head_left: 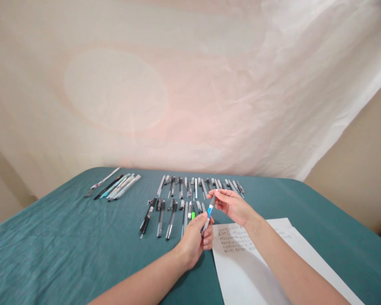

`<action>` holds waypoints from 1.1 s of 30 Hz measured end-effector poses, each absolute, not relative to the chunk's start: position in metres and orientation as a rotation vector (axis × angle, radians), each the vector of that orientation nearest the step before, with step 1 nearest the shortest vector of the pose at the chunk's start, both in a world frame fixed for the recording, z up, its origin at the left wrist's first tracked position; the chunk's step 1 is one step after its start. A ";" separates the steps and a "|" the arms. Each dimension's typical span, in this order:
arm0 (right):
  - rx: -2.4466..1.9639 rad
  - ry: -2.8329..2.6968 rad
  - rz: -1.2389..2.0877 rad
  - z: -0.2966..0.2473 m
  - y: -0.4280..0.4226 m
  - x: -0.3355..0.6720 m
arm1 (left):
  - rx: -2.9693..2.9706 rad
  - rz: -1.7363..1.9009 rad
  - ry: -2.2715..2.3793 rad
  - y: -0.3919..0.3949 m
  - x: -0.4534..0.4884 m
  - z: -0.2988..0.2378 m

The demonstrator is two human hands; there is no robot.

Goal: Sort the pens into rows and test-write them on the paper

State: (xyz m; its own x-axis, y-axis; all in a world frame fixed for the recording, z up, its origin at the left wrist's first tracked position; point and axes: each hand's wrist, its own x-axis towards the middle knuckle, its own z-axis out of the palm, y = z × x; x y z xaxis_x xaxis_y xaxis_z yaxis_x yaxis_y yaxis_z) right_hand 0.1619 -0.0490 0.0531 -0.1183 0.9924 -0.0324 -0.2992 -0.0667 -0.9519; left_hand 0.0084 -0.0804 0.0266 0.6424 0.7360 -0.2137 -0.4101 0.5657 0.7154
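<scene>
A blue and white pen [210,210] with a grey upper end is held between my two hands, tilted, above the table. My left hand [197,237] is closed around its lower part. At the upper end, the fingertips of my right hand [231,204] pinch the grey part, which may be a cap; I cannot tell whether it is separate. Just beyond my hands lies the front row of pens, among them a black pen [148,217], a clear-barrelled pen [171,221] and a bright green one [193,215], partly hidden by my left hand.
Sheets of white paper [247,271] with rows of handwriting lie under my right forearm. A back row of pens and caps [181,187] stretches behind my hands. Several more pens [123,186] lie grouped at the far left of the green tablecloth [66,237]. A pale cloth hangs behind.
</scene>
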 end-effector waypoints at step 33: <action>-0.959 -0.811 1.298 0.058 -0.037 0.187 | 0.708 0.739 0.565 -0.084 0.011 0.017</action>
